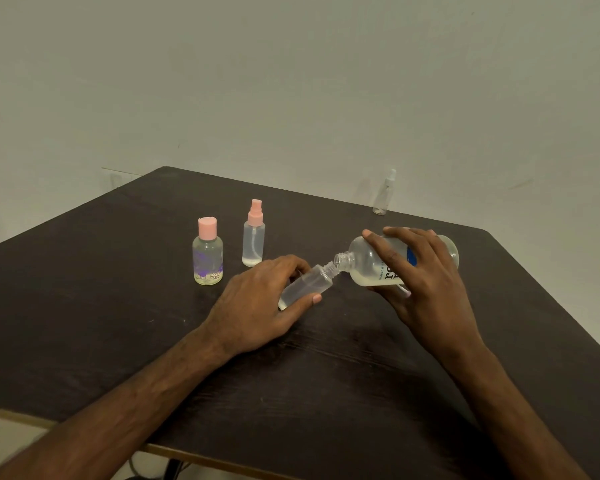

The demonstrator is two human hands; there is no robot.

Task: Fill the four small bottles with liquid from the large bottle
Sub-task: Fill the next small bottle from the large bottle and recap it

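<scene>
From the head camera, the left hand (257,299) grips the small open bottle (309,285), fingers and thumb curled round its body, holding it tilted just above the desk (118,306) with its neck aimed up and to the right. The right hand (420,275) is wrapped round the large bottle (362,261), which lies nearly level, and its uncapped mouth meets the small neck. Liquid pools along the large bottle's lower side (close to the neck, so a little more tip should start the flow).

The pour will likely go best with the two mouths pressed together, the big bottle raised slowly at its base, and the small one brought upright as it fills.

The flip-cap bottle (207,258) and pink spray bottle (253,240) stand capped to the left. The clear spray bottle (383,195) stands well apart at the far edge.
</scene>
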